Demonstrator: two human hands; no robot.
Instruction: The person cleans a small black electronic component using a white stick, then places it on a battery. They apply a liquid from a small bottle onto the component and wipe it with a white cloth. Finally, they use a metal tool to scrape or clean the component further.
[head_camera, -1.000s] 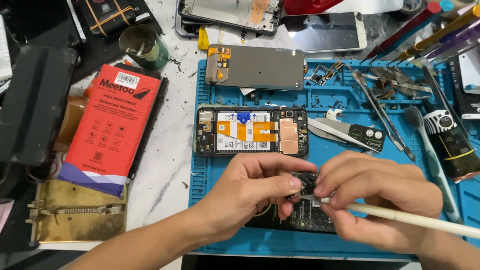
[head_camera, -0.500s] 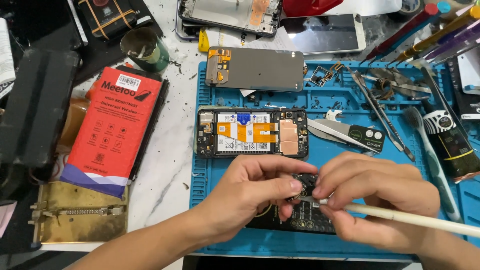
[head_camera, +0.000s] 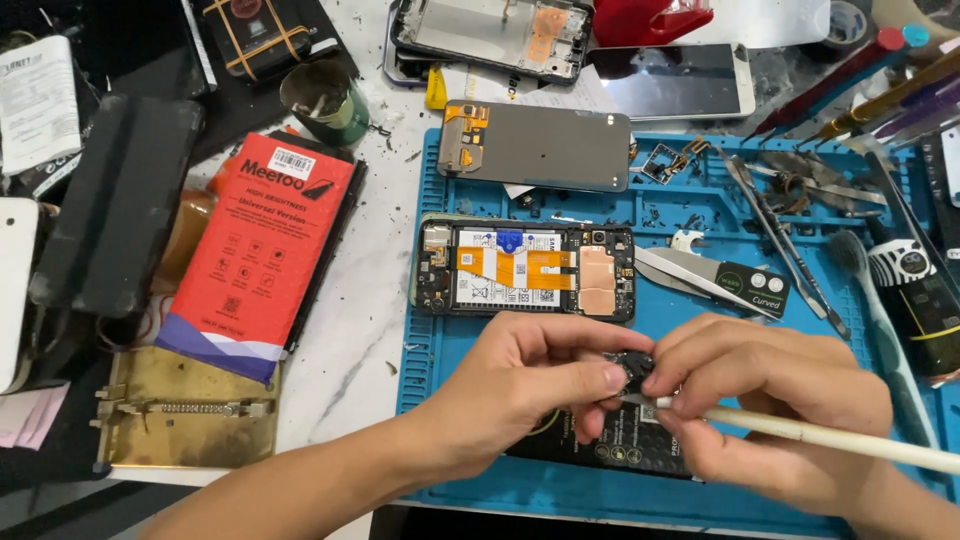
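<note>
Fingers of the left hand (head_camera: 520, 385) pinch a small black phone part (head_camera: 632, 368) over the blue repair mat (head_camera: 460, 400); the right hand (head_camera: 770, 400) grips a white-handled tool (head_camera: 830, 435), its tip touching that part; beneath lies a dark rear cover (head_camera: 620, 440); just beyond, an opened phone (head_camera: 525, 270) rests on the mat.

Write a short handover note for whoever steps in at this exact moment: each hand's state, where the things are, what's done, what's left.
Left hand: pinching a small black part over the blue mat.
Right hand: holding a white stick tool, tip at that part.
Opened phone lies above the hands, back off, battery and orange flex exposed. Grey panel lies at the mat's top edge; tweezers to the right.
Done: phone opened.
Left: the small part is still in hand, not back in the phone.
</note>
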